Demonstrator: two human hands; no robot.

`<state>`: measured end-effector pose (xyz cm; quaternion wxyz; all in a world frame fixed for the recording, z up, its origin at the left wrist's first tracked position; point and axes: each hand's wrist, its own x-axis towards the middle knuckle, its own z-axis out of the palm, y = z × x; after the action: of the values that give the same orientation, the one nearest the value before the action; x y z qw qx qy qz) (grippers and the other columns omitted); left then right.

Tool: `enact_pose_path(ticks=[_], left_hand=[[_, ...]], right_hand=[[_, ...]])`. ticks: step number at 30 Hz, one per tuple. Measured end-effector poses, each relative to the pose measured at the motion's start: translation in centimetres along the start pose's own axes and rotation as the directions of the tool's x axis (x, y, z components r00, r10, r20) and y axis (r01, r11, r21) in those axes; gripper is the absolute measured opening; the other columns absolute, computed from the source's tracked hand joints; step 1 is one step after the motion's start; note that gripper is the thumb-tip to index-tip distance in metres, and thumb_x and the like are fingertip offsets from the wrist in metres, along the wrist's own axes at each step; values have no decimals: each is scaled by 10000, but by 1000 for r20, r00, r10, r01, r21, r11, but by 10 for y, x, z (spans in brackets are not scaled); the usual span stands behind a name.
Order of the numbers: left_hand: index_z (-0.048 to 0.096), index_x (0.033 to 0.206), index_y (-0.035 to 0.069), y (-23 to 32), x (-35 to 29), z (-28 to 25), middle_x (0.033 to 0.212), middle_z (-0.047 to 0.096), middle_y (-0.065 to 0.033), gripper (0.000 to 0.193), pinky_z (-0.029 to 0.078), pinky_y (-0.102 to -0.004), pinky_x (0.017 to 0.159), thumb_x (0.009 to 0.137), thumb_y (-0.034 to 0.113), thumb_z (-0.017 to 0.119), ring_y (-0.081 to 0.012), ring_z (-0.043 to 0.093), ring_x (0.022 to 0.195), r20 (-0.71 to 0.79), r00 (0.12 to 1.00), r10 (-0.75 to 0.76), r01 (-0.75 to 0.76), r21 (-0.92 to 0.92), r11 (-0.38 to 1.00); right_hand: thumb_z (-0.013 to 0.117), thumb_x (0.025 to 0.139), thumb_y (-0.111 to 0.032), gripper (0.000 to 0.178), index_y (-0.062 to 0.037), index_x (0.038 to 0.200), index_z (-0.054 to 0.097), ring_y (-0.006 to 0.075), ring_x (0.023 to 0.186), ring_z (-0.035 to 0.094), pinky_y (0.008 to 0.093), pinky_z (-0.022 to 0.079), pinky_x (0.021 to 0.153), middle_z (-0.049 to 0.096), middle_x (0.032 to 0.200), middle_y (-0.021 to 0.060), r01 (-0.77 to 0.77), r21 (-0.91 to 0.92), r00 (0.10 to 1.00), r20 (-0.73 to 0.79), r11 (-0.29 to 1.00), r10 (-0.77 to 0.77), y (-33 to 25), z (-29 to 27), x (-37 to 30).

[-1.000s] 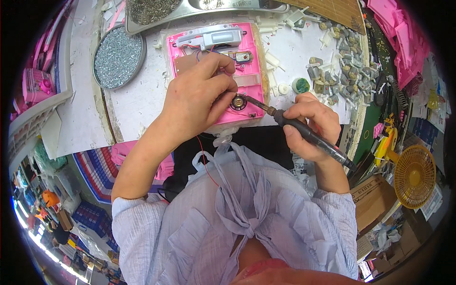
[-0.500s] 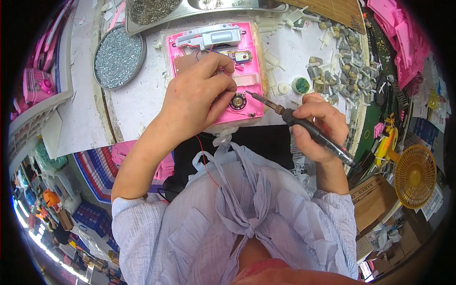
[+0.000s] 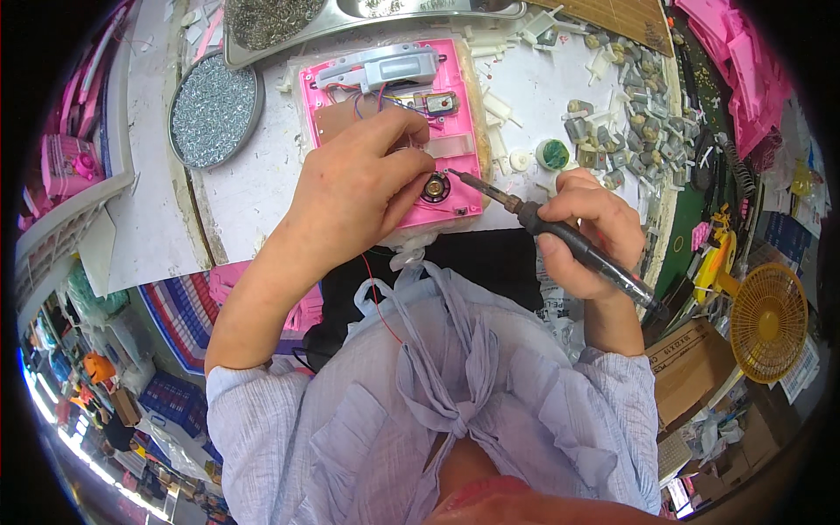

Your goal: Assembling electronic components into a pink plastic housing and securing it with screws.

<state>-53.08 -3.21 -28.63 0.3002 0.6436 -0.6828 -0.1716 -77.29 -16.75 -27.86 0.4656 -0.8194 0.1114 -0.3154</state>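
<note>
My right hand (image 3: 604,219) grips a black-handled soldering iron (image 3: 582,251) like a pen. Its tip points left, just beside the small round speaker (image 3: 435,187) in a pink plastic housing (image 3: 473,114). Over the housing's left side lies my left hand (image 3: 354,179), thumb and fingers pinched close to the speaker; what they hold is hidden. A red wire (image 3: 373,284) hangs from below that hand down across my lap. Inside the housing, a grey plastic compartment (image 3: 398,67), a small motor (image 3: 440,103) and a brown board (image 3: 339,120) show, with loose wires between them.
A round dish of screws (image 3: 213,114) stands left, a metal tray (image 3: 337,26) behind. Several small motors (image 3: 643,122) with white plastic parts lie at right, near a green-topped tin (image 3: 553,155). A yellow fan (image 3: 768,322) and cardboard box (image 3: 696,372) are at lower right.
The iron's tip has drawn a few pixels left toward the speaker. The housing, dish and tray appear slightly farther left in the picture. Both hands keep their grips.
</note>
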Motion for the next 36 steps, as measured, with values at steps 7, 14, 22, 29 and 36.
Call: enact_pose_path(ticks=[7,14,22,29,36], left_hand=[[712,933,58,1,1,1,1108,656,-98,185,586,-360,756,763,21,775,-265,713,928,1,1000,10,-11,38,999],[714,936,59,2,1,1,1115,660,-102,203,589,-363,752,746,30,782,-276,712,919,-7,1000,18,-17,57,998],[704,932,59,2,1,3,1113,655,-104,196,590,-369,755,752,39,779,-276,715,928,-6,1000,27,-27,64,998],[701,928,58,1,0,3,1113,653,-103,192,592,-361,756,755,32,781,-268,718,926,-10,1000,27,-26,67,997],[710,942,86,4,-2,2,1107,649,-92,214,583,-358,729,748,36,784,-265,706,905,-37,999,29,-25,87,996]], right_hand=[[728,761,-61,233,17,969,657,210,605,491,383,439,703,552,668,63,-123,-21,985,115,992,125,-7,-2,0],[750,718,-39,243,-4,947,675,188,573,470,345,395,614,517,623,31,-106,-35,989,96,994,108,-5,3,3],[782,673,-13,268,-42,926,701,176,551,499,312,374,532,539,625,15,-55,-44,996,72,997,59,-6,6,9],[784,686,-22,270,-32,942,699,178,546,491,307,361,535,519,615,23,-27,-53,999,39,998,29,-5,0,5],[785,710,-36,268,-5,960,690,170,555,488,301,357,542,534,634,32,-32,-49,999,-12,998,31,-5,-9,2]])
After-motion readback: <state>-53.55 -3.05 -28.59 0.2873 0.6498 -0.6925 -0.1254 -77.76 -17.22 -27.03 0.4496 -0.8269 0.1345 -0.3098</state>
